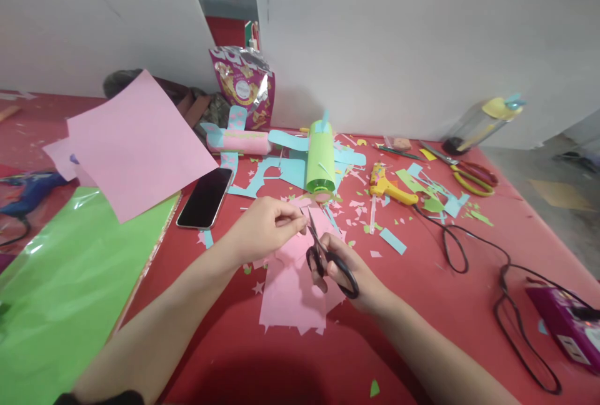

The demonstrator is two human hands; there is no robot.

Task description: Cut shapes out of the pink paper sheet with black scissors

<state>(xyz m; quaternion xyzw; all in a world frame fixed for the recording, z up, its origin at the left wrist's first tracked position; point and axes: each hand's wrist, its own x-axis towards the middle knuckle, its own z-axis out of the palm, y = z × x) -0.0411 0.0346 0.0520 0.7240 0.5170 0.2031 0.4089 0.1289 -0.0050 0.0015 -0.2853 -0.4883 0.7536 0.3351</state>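
My left hand is closed in a pinch on a small piece of pink paper, held just above the red table. My right hand grips black-handled scissors, fingers through the loops, blades pointing up toward the pinched piece. Under both hands lies a larger cut-up pink sheet with jagged edges.
A green paper roll and a pink roll lie among blue cut-outs. Also here are a black phone, a big pink sheet, a green sheet, a yellow glue gun with black cord, red scissors, a purple box and scattered scraps.
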